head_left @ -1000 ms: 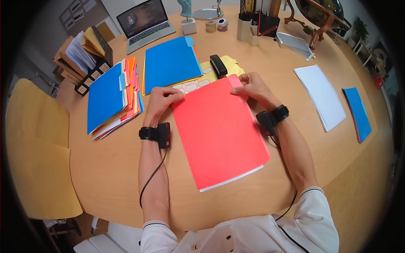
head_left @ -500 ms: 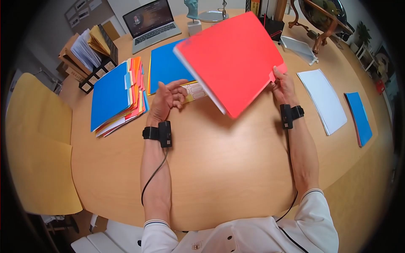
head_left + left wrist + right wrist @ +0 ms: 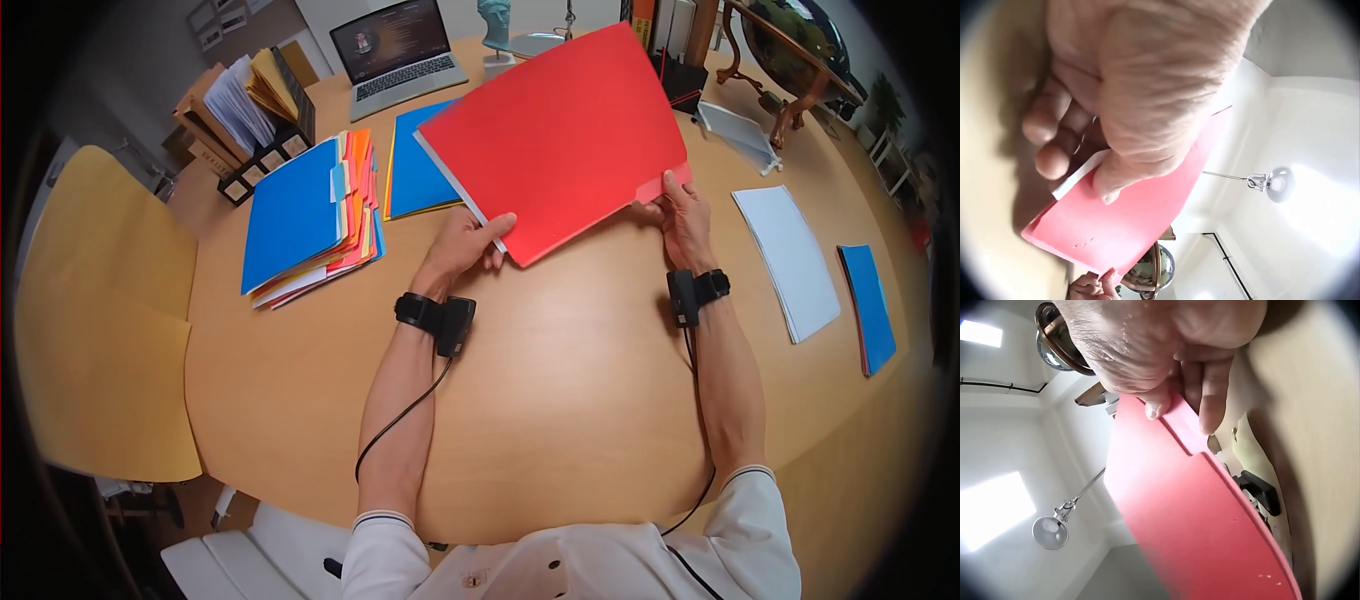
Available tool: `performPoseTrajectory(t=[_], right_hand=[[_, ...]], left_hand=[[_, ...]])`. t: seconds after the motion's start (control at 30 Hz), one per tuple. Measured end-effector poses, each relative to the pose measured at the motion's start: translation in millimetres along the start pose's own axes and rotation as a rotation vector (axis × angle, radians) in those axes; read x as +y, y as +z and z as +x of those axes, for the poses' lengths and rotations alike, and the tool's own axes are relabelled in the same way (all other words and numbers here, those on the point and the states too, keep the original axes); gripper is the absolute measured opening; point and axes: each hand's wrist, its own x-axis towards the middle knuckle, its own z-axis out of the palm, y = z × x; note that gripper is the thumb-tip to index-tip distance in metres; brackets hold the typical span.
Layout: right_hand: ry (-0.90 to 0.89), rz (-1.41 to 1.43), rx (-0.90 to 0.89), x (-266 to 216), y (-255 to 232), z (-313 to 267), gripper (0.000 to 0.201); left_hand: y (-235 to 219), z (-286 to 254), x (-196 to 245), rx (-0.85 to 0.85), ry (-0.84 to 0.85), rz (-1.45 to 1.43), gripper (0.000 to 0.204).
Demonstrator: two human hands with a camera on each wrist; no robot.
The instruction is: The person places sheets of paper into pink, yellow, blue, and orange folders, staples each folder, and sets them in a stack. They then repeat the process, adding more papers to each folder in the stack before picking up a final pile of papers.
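Note:
A red file folder (image 3: 560, 140) with white paper showing along its left edge is held up at a slant above the table. My right hand (image 3: 687, 222) pinches it by the tab, thumb on top, at its right side. The left hand (image 3: 458, 248) grips the near left corner; in the left wrist view its thumb (image 3: 1113, 178) lies on the red cover with the fingers behind, by the white paper edge (image 3: 1079, 175). The folder hides part of a blue folder stack (image 3: 415, 170) behind it. A black stapler (image 3: 1261, 492) shows beneath it in the right wrist view.
Left of the hands lies a pile of folders (image 3: 295, 215) with a blue one on top. White paper (image 3: 790, 260) and a narrow blue stack (image 3: 867, 310) lie to the right. Behind stand a laptop (image 3: 400, 60), a file holder (image 3: 265, 160) and a globe (image 3: 800, 50).
The red folder has risen off the table and turned to a slant. My left hand let go of it, then took hold at the near left corner; the right hand kept hold by the tab.

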Motion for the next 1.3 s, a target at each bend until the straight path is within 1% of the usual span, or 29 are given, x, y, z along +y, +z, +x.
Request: performPoseTrajectory(t=[0.03, 0.07, 0.13, 0.17, 0.2, 0.27, 0.3, 0.37, 0.4, 0.47, 0.5, 0.57, 0.6, 0.67, 0.73, 0.8, 0.83, 0.9, 0.93, 1.0, 1.03, 1.1, 1.13, 1.2, 1.23, 1.3], right_hand=[[0.009, 0.028, 0.003, -1.3, 1.4, -0.8, 0.028], [0.008, 0.029, 0.000, -3.3, 1.8, -3.0, 0.028], [0.047, -0.013, -0.002, -6.6, 0.5, -6.2, 0.035], [0.046, -0.011, -0.002, -6.1, -1.5, -4.7, 0.035], [0.061, -0.031, -0.014, -4.7, -3.9, -2.3, 0.035], [0.072, -0.048, -0.024, -3.4, -5.7, -0.4, 0.035], [0.074, -0.048, -0.025, -3.1, -5.5, -0.3, 0.033], [0.076, -0.045, -0.025, -3.2, -4.5, -1.1, 0.032], [0.074, -0.044, -0.027, -3.8, -3.4, -2.3, 0.030], [0.071, -0.040, -0.028, -3.8, -2.6, -2.7, 0.029], [0.070, -0.054, -0.026, -3.7, -2.7, -2.6, 0.029], [0.069, -0.067, -0.023, -3.4, -2.8, -2.8, 0.029], [0.066, -0.069, -0.024, -3.0, -2.9, -2.6, 0.029], [0.062, -0.069, -0.023, -2.5, -3.2, -2.3, 0.029], [0.073, -0.074, -0.018, -2.4, -3.4, -1.4, 0.029], [0.070, -0.076, -0.023, -1.7, -4.1, -1.0, 0.030], [0.069, -0.079, -0.029, -1.3, -4.6, -0.8, 0.030], [0.068, -0.082, -0.030, -0.5, -5.4, -0.5, 0.030], [0.068, -0.085, -0.032, -0.1, -5.7, -0.3, 0.031], [0.071, -0.090, -0.029, 0.5, -5.9, 0.3, 0.031], [0.074, -0.094, -0.027, 0.7, -6.1, 0.5, 0.031], [0.074, -0.105, -0.027, 0.5, -5.9, 0.5, 0.030], [0.074, -0.116, -0.027, 0.3, -5.3, 0.2, 0.030], [0.074, -0.120, -0.027, -0.3, -4.1, -0.7, 0.030], [0.074, -0.124, -0.027, -0.7, -3.7, -1.1, 0.030], [0.074, -0.122, -0.033, 0.0, -4.1, -0.8, 0.030]], left_hand=[[-4.3, 1.2, -1.8, 0.055, 0.000, 0.013, 0.029], [-9.5, 2.1, -3.3, 0.058, 0.001, 0.014, 0.029], [-23.3, 3.2, -5.2, 0.278, 0.174, -0.200, 0.037], [-31.1, 4.2, -5.7, 0.385, 0.218, -0.277, 0.040], [-36.3, 2.8, -0.2, 0.384, 0.218, -0.276, 0.040], [-46.5, -1.7, 14.6, 0.796, 0.425, -0.427, 0.044], [-58.7, -4.0, 12.8, 0.793, 0.426, -0.425, 0.044], [-86.9, -9.9, 5.7, 1.060, 0.397, -0.403, 0.048], [-92.5, -14.4, 9.0, 1.059, 0.398, -0.401, 0.048], [-101.1, -24.5, 13.8, 1.284, 0.385, -0.371, 0.049], [-106.4, -28.7, 13.2, 1.282, 0.386, -0.369, 0.049], [-115.6, -36.7, 11.2, 1.380, 0.246, -0.388, 0.049], [-117.9, -38.8, 10.9, 1.378, 0.247, -0.388, 0.049], [-123.3, -42.5, 10.7, 1.414, 0.168, -0.414, 0.050], [-128.4, -42.9, 5.2, 1.405, 0.161, -0.426, 0.051], [-129.0, -42.6, 1.8, 1.464, 0.115, -0.490, 0.060], [-127.9, -43.0, 1.6, 1.463, 0.116, -0.490, 0.060], [-121.9, -44.7, 6.2, 1.564, 0.168, -0.630, 0.062], [-117.3, -45.8, 11.0, 1.562, 0.168, -0.630, 0.062], [-109.2, -47.8, 20.7, 1.682, 0.185, -0.676, 0.066], [-112.1, -46.4, 19.8, 1.680, 0.185, -0.676, 0.066], [-117.0, -44.1, 22.4, 1.676, 0.323, -0.667, 0.065], [-115.8, -44.2, 24.9, 1.676, 0.323, -0.667, 0.065], [-110.2, -43.3, 29.3, 1.457, 0.493, -0.532, 0.056], [-106.2, -39.5, 28.7, 1.457, 0.493, -0.533, 0.056], [-98.8, -28.0, 25.6, 1.000, 0.496, -0.015, 0.047]])
